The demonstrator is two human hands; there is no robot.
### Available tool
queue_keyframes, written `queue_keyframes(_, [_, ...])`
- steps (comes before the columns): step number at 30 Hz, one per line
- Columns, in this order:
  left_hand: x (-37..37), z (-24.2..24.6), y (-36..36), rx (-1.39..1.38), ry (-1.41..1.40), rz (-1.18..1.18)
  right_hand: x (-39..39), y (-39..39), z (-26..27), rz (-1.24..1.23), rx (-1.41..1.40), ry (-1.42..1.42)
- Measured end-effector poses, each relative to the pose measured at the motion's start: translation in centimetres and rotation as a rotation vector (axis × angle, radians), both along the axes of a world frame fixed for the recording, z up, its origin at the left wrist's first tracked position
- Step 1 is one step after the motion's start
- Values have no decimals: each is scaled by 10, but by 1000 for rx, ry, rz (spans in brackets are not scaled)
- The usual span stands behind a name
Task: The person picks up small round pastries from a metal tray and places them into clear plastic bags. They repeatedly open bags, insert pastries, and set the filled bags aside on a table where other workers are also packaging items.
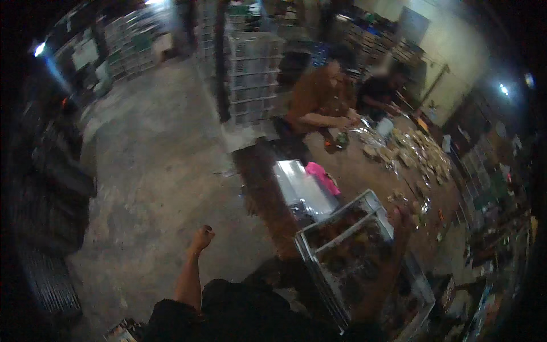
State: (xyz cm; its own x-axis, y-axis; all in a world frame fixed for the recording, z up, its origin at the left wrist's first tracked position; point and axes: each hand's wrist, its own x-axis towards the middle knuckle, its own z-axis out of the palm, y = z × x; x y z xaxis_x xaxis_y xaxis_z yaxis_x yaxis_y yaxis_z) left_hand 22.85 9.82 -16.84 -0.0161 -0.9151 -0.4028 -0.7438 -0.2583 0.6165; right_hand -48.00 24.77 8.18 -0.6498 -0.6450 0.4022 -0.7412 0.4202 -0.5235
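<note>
My left hand (202, 237) hangs over the concrete floor (154, 188) at my left side. Its fingers are curled in, and nothing shows in them. On my right, an open metal frame (348, 233) stands at the near end of a brown table (354, 171). My right forearm reaches across this frame, and my right hand (399, 216) is by its far right side. Blur and shadow hide whether those fingers grip it. Just beyond the frame lie a stack of clear plastic sheets or bags (301, 184) and a bright pink cloth or bag (322, 177).
Two people, one in a brown shirt (318, 94) and one in dark clothes (378, 94), work at the table's far side. Before them spreads a heap of pale pieces and clear wrapping (410, 149). Stacked crates (254, 77) stand behind. Dark ridged shapes (55, 205) line the left.
</note>
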Motion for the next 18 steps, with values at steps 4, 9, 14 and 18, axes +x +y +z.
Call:
queue_keyframes(4, [95, -149, 88, 276, 95, 45, 86, -23, -9, 198, -97, -112])
queue_keyframes(9, [160, -261, 250, 519, -134, 334, 239, -55, -31, 520, -109, -605])
queue_keyframes(14, [141, -271, 309, 576, 102, 617, 309, -83, -200, 620, 193, -1143])
queue_keyframes(18, [105, -250, 278, 293, 654, 1036, 285, -111, -378, 647, 989, -1220])
